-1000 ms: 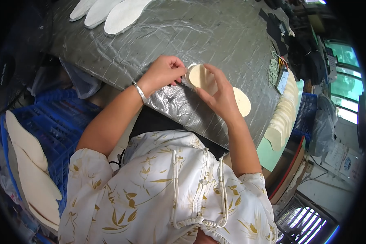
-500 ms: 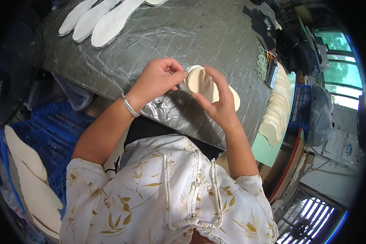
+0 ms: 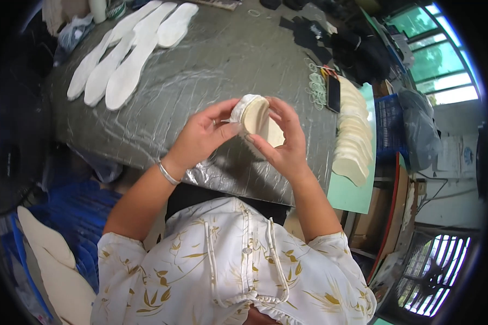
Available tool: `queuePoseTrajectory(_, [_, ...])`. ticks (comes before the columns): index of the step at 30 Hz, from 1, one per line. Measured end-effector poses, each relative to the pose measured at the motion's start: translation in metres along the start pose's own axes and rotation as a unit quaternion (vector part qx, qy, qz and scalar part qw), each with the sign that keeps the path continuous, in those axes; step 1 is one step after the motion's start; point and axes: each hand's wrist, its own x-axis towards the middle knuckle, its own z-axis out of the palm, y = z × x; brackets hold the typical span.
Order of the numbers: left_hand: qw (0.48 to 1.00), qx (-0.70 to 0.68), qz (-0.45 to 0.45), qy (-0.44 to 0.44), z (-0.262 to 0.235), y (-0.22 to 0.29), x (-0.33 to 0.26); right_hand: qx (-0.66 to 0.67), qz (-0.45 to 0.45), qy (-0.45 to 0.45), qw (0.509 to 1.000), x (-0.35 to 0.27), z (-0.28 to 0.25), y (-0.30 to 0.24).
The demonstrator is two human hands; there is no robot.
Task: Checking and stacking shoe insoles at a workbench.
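Observation:
Both my hands hold a cream, oval insole piece (image 3: pixel 253 112) above the grey wrinkled table cover (image 3: pixel 211 59). My left hand (image 3: pixel 203 136) pinches its left edge with thumb and fingers; a silver bracelet sits on that wrist. My right hand (image 3: pixel 282 142) cups it from the right, fingers curled over the top. A second cream piece (image 3: pixel 275 136) shows just behind the right palm. Whether it lies on the table or is held, I cannot tell.
Several long white insoles (image 3: pixel 126 57) lie at the table's far left. A row of cream insoles (image 3: pixel 352 135) is stacked along the right, on a green board (image 3: pixel 348 196), beside a dark phone (image 3: pixel 333 93) and rubber bands. A blue crate (image 3: pixel 87 216) with cream sheets (image 3: pixel 57 265) stands at lower left.
The view has shifted, so hands and table sit lower and more central. Both hands still hold the cream piece, now raised and turned more edge-on.

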Motion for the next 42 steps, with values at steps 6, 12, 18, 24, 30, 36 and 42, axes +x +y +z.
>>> queuePoseTrajectory(6, [0.999,0.016,0.044,0.000,0.025,0.009,0.023,-0.032,-0.011,0.052,0.998,0.017,-0.029,-0.027])
queuePoseTrajectory(12, [0.997,0.002,0.069,0.020,0.041,0.037,0.047,-0.064,-0.057,0.065,0.994,0.043,-0.061,-0.046])
queuePoseTrajectory(18, [0.986,0.088,0.104,0.094,0.056,0.055,0.052,-0.149,-0.127,0.166,0.967,0.053,-0.067,-0.057])
queuePoseTrajectory(24, [0.985,0.088,0.092,0.116,0.067,0.059,0.057,-0.241,-0.209,0.149,0.936,0.057,-0.075,-0.058])
queuePoseTrajectory(30, [0.980,0.139,0.093,0.106,0.073,0.065,0.056,-0.215,-0.195,0.084,0.953,0.059,-0.086,-0.061])
queuePoseTrajectory(36, [0.975,0.180,0.084,0.103,0.069,0.056,0.058,-0.189,-0.201,0.059,0.959,0.053,-0.083,-0.057])
queuePoseTrajectory(42, [0.972,0.193,0.065,0.117,0.071,0.050,0.064,-0.221,-0.241,0.040,0.944,0.055,-0.087,-0.054])
